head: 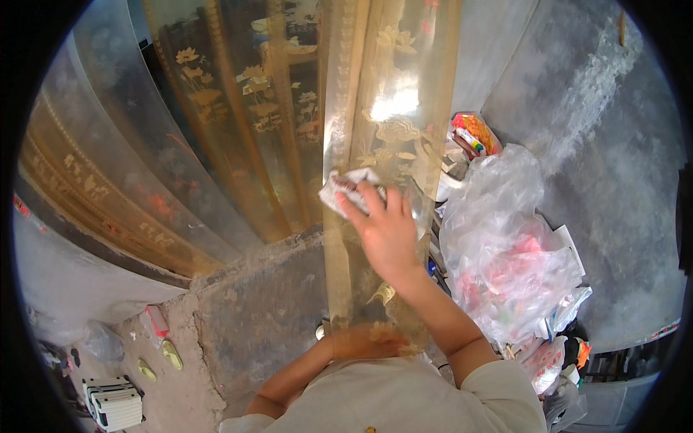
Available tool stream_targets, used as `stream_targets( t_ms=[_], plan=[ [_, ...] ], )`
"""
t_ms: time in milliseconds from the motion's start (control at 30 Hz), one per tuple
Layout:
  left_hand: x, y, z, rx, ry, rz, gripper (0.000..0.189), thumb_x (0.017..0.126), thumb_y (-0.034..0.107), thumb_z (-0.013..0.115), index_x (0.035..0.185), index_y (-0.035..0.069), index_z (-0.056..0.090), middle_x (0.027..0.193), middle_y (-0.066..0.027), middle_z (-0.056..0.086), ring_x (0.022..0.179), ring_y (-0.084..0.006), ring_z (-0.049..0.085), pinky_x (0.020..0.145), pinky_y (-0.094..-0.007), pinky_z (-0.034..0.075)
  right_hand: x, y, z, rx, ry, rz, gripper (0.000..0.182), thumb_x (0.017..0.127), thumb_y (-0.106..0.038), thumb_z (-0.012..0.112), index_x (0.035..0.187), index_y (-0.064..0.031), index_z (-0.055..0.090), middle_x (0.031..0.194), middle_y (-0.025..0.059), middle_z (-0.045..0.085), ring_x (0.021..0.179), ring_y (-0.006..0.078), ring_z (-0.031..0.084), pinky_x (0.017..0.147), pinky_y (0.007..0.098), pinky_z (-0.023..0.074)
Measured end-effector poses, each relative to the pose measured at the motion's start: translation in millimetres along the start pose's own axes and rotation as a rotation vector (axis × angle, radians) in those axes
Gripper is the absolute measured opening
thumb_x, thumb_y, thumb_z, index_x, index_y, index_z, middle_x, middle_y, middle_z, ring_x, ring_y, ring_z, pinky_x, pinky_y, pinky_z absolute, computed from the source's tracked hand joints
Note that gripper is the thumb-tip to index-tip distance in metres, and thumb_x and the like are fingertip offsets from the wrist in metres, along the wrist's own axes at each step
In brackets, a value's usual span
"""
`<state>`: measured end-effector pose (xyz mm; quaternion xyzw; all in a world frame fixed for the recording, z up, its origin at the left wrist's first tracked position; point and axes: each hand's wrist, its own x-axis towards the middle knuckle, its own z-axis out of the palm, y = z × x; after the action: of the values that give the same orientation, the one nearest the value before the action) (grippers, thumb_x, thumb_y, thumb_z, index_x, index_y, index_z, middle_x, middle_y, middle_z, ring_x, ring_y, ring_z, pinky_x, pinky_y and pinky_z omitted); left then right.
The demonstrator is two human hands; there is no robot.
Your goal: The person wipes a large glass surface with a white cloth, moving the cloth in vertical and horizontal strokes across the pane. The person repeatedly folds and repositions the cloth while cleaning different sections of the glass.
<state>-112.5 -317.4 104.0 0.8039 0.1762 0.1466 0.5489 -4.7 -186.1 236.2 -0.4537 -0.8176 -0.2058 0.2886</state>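
Observation:
A long translucent yellow plastic door-curtain strip (pixel 352 281) with a printed lotus pattern hangs in front of me. My right hand (pixel 387 230) presses a crumpled white cloth (pixel 352 200) with a brownish patch against the strip, fingers spread over it. Low down near my body, my left hand (pixel 373 343) lies behind the same strip and shows only dimly through the plastic. How its fingers are set is hard to make out. More lotus-patterned curtain strips (pixel 243 108) hang to the left.
At right, a large clear plastic bag (pixel 503 254) stands before a grey wall (pixel 612 162), a red-and-orange packet (pixel 476 132) above it. Beyond the concrete sill (pixel 260 303) lie green slippers (pixel 172 354), a red box (pixel 157 320) and a white suitcase (pixel 113 403).

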Motion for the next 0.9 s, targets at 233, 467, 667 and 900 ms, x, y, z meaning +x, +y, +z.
stream_targets(
  t_ms=[233,467,667,900],
  plan=[
    [6,-73,34,0.136,-0.170,0.037,0.047,0.107,0.044,0.055,0.140,0.013,0.064,0.136,-0.0110,0.067,0.126,-0.0289,0.062,0.107,-0.0388,0.048,-50,-28,-17,-0.042,-0.134,-0.085,0.048,0.080,-0.013,0.066,0.127,-0.0189,0.073,0.129,0.0051,0.062,0.105,0.0309,0.056,0.083,0.0389,0.0454],
    [11,-41,10,0.203,-0.225,0.103,0.050,0.108,0.046,0.054,0.143,0.012,0.062,0.145,-0.0093,0.062,0.135,-0.0268,0.057,0.114,-0.0376,0.043,-54,-6,-25,-0.021,-0.143,-0.015,0.047,0.081,-0.010,0.067,0.126,-0.0206,0.075,0.130,0.0045,0.062,0.103,0.0306,0.055,0.085,0.0389,0.0457],
    [15,22,-27,0.017,-0.227,-0.120,0.047,0.109,0.043,0.052,0.146,0.015,0.061,0.145,-0.0107,0.064,0.132,-0.0290,0.059,0.113,-0.0383,0.044,-9,56,-22,-0.187,0.040,0.120,0.051,0.077,-0.005,0.069,0.123,-0.0233,0.077,0.131,0.0032,0.061,0.105,0.0309,0.055,0.088,0.0409,0.0478],
    [8,40,-35,-0.173,-0.147,-0.196,0.046,0.107,0.038,0.057,0.151,0.026,0.057,0.136,-0.0091,0.069,0.120,-0.0259,0.066,0.106,-0.0368,0.050,16,103,-18,-0.068,0.087,0.105,0.063,0.068,0.003,0.074,0.123,-0.0266,0.078,0.130,0.0016,0.061,0.105,0.0319,0.054,0.090,0.0424,0.0488]
  ],
)
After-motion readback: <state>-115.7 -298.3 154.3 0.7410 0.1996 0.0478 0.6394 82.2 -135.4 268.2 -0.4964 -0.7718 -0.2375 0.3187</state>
